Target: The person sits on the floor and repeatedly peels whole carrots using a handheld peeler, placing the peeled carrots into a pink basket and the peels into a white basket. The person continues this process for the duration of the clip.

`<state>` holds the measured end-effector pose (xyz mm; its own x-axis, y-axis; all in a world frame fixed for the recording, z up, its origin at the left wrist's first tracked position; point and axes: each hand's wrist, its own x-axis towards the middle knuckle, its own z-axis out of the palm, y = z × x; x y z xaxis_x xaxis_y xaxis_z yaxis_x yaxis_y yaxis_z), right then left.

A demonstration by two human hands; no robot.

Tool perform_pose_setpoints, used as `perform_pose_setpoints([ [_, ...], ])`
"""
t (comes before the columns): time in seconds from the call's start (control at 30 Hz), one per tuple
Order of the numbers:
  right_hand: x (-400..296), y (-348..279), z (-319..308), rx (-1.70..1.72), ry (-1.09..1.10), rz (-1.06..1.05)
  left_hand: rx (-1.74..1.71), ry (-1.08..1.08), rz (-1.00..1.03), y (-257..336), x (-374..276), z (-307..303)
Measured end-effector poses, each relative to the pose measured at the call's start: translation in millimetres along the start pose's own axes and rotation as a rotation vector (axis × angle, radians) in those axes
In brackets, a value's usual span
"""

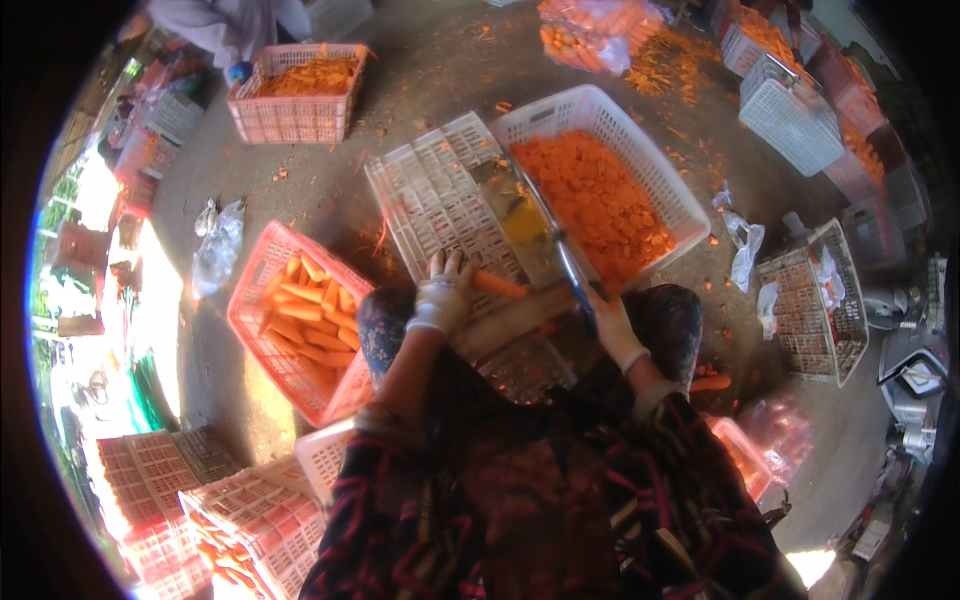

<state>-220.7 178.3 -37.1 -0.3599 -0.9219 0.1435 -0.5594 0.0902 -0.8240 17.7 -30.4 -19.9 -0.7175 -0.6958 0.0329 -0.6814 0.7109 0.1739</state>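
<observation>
My left hand [442, 294], in a pale glove, is closed round the rear end of a peeled carrot [501, 284] lying over an upturned plastic crate [442, 196]. The carrot points right towards a long blade. My gloved right hand [616, 327] grips the dark handle of this large knife [559, 238], whose blade slants up and left along the board's right side. The board [517, 217] on the crate has a worn yellow patch. Just right of the blade, a white crate [686, 217] holds many orange carrot slices [592, 195].
A pink crate [255, 360] of whole carrots [319, 315] stands left of my knee. A co-worker's sleeve [217, 30] shows by a crate [292, 129] of carrot pieces. Plastic bags [217, 255] and carrot scraps lie on the floor. An openwork crate [799, 307] stands on the right.
</observation>
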Motion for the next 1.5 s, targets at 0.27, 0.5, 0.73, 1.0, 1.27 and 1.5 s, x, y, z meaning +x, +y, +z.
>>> perform_pose_setpoints([
  [0.27,-6,-14,-8,-0.312,-0.081,0.004,-0.005,-0.077,-0.091,-3,-6,-61],
  [0.5,-4,-12,-10,-0.098,-0.066,-0.067,-0.347,0.130,-0.093,-13,-19,-85],
  [0.73,21,-86,-59,-0.377,-0.196,-0.279,-0.431,0.145,-0.085,5,4,-41],
  [1.0,17,-77,-32,-0.037,-0.169,0.410,-0.526,0.255,0.004,16,10,-43],
  [1.27,29,-126,-57,-0.234,-0.279,-0.073,-0.478,0.323,-0.017,15,1,-30],
  [1.5,8,-23,-17,-0.386,-0.187,-0.035,-0.468,0.287,-0.010,23,23,-38],
])
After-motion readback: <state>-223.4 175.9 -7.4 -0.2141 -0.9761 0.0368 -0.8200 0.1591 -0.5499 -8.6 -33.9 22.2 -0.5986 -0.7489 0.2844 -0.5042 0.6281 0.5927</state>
